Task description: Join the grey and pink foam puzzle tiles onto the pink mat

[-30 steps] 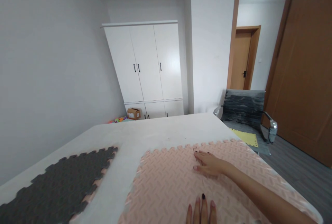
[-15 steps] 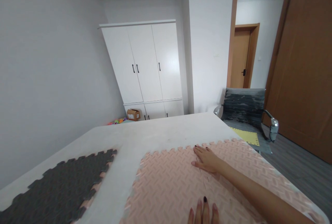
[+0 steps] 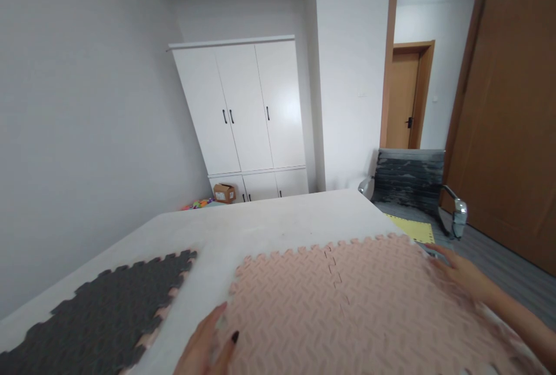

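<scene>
We see two pink foam mats (image 3: pixel 347 305) lying joined along a toothed seam on the white bench (image 3: pixel 260 219), filling its near right part. Our left hand (image 3: pixel 208 346) grips the mats' near left edge, thumb on top. Our right hand (image 3: pixel 460 271) rests on the far right edge, fingers curled over it, though blur hides how firmly it holds. A grey mat (image 3: pixel 104 305) lies to the left, well apart. A grey chair (image 3: pixel 408 181) stands beyond the bench's right corner.
</scene>
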Motion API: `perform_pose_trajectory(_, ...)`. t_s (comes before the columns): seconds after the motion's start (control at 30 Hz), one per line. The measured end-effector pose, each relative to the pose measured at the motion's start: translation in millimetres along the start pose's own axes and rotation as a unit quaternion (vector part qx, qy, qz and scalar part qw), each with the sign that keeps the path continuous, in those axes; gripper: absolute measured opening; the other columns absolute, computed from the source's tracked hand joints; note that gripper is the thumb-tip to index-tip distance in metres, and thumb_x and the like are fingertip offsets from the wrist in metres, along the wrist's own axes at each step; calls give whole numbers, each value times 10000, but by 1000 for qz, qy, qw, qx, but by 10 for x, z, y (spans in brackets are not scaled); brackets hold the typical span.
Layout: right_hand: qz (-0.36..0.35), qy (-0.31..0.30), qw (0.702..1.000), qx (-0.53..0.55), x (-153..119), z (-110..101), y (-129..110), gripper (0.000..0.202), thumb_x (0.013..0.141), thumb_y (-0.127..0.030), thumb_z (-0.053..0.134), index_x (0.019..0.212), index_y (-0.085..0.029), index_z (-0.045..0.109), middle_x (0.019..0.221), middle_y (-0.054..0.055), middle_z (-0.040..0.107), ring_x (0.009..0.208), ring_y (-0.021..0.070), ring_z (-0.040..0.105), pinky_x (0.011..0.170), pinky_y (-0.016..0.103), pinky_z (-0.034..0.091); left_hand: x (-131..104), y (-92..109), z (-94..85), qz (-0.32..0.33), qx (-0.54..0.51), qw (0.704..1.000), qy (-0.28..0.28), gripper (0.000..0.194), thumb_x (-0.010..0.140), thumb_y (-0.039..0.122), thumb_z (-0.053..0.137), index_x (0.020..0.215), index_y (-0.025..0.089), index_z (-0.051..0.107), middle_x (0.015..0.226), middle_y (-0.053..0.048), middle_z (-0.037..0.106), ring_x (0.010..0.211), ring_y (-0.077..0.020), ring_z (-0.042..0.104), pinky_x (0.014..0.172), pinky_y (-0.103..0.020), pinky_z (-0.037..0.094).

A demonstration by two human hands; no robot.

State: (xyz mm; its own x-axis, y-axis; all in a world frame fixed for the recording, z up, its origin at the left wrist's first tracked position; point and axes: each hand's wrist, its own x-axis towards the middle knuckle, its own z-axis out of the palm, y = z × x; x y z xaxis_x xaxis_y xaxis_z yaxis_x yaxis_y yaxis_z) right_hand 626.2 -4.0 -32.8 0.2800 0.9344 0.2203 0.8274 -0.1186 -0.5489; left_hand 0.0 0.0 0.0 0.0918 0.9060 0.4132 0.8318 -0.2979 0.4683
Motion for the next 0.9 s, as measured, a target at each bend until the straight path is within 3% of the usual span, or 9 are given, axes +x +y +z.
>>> perform_pose_trajectory(0.07,31,-5,999,-15,-84,0,295,630,800,-609,375,1244,-175,488,1237,105,573,1116,284,539,987,426,409,138,-216,-15,-83,-28,996,-18,547,797,467,435,1213,115,485,1276,-122,553,1216,-253,478,1064,-450,356)
perform_pose_trajectory(0.17,17,-14,1000,-19,-188,122,433,606,804,-584,381,1244,-179,482,1228,86,583,1103,267,552,984,396,418,233,-252,107,-107,-74,990,-58,552,791,439,434,1232,108,460,1289,-115,542,1220,-229,474,1087,-413,318)
perform_pose_trajectory(0.33,-7,14,1000,-27,-232,260,327,599,808,-539,376,1254,-152,473,1247,109,565,1130,268,534,995,395,406,287,-57,216,-123,-33,990,-53,581,754,440,461,1216,88,472,1184,-134,600,1128,-249,538,1025,-399,379)
perform_pose_trajectory(0.57,-11,16,1000,8,-261,174,290,591,792,-527,404,1281,-200,464,1248,73,568,1116,261,546,963,380,438,304,85,157,-181,-53,982,-22,546,657,465,520,1104,157,569,944,-69,681,945,-266,632,849,-384,494)
perform_pose_trajectory(0.7,-15,20,1000,8,-277,163,268,603,784,-517,412,1285,-185,461,1259,76,558,1137,257,529,975,370,430,299,95,146,-198,-65,978,-19,513,654,474,524,1067,177,587,839,-47,686,902,-272,648,797,-378,506)
perform_pose_trajectory(0.9,-14,-8,1000,9,-315,168,265,602,803,-531,397,1293,-184,444,1290,82,530,1163,259,507,1004,380,402,302,-11,67,-217,-68,972,-62,519,722,502,467,1131,194,552,834,-35,691,878,-247,653,787,-353,496)
